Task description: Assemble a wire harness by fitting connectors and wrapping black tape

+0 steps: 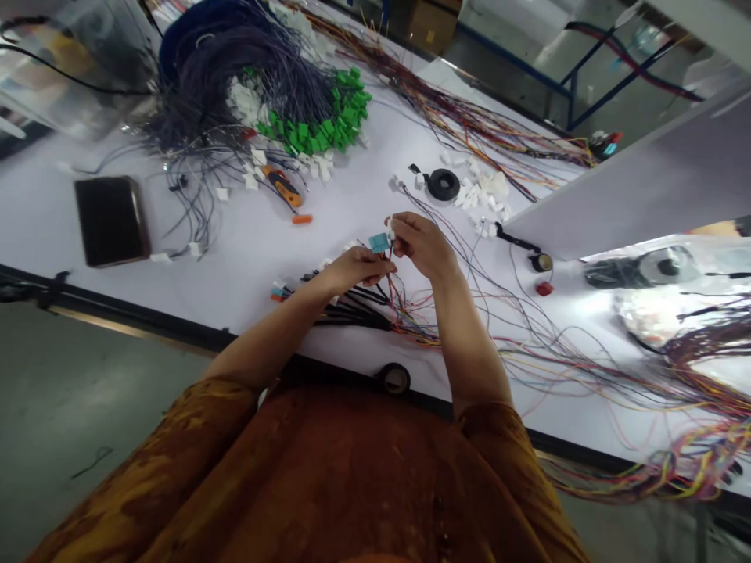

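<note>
The left hand (357,268) has its fingers pinched on thin wires (392,294) just below the blue connector (379,243); the right hand (425,242) pinches a small white piece (392,227) just right of it. I'd worry a tug could strain those wires, tangled below it. That connector sits just above the left fingertips; green connectors (320,133) lie well beyond it, leftward.

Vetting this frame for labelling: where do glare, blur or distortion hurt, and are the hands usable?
Head view, right: glare whitens the plastic bags; head view, upper left: the clear bin looks blurred; head view, edges: apparent wide-angle stretching; head view, centre: left hand, right hand and teal connector are recognisable, fine detail soft.
</note>
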The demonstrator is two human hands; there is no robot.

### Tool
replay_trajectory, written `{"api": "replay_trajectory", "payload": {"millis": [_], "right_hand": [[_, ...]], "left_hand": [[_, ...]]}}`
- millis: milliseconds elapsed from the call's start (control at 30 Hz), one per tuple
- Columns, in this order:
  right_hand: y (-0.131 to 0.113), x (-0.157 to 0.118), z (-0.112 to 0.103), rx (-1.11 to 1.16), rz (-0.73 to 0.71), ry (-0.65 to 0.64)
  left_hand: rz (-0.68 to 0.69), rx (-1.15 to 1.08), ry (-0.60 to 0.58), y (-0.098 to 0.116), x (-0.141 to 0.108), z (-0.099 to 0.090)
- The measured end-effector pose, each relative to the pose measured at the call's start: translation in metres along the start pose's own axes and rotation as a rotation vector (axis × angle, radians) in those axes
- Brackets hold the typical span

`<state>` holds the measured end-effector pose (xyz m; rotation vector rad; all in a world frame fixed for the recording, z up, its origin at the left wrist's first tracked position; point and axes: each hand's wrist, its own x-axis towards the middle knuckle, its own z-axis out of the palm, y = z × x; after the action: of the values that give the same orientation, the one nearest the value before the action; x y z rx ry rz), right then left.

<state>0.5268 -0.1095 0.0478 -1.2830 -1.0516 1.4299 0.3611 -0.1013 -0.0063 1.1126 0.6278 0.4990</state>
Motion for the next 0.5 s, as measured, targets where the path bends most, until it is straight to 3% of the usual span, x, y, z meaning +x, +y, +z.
{"api": "replay_trajectory", "payload": {"millis": [500], "right_hand": [[0.004, 0.003, 0.011, 0.005, 0.003, 0.117]], "left_hand": [[0.002, 0.112, 0.040, 0.020, -0.005, 0.012]]}}
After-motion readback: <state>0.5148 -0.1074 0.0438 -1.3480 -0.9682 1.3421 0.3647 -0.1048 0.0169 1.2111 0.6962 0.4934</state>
